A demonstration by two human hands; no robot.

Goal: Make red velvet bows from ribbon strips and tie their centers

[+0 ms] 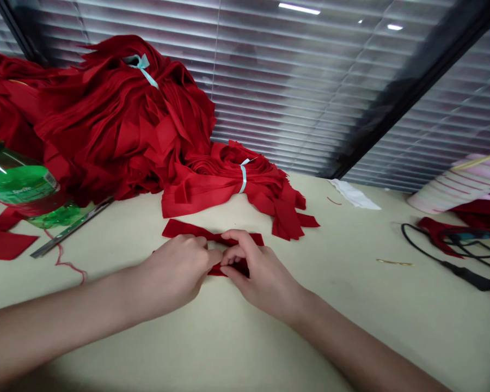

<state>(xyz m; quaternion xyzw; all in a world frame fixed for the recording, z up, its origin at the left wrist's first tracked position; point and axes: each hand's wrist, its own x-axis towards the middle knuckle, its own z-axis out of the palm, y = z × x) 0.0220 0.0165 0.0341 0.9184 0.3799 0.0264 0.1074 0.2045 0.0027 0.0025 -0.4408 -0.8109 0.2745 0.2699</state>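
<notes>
A red fabric strip [179,228] lies flat on the cream table [351,305] just in front of me. My left hand [177,272] and my right hand [255,272] meet over its middle, both with fingers closed, pinching and bunching the cloth between thumbs and fingertips. The pinched part is mostly hidden under my fingers. Only the strip's left end and a bit of its right end show.
A tied bundle of red strips [232,182] lies just behind, and a big red fabric pile [114,120] sits at back left. A green plastic bottle [22,188] and metal ruler [71,226] are at left. Black cable [453,264], white scrap [355,195] and a striped roll [461,185] are at right.
</notes>
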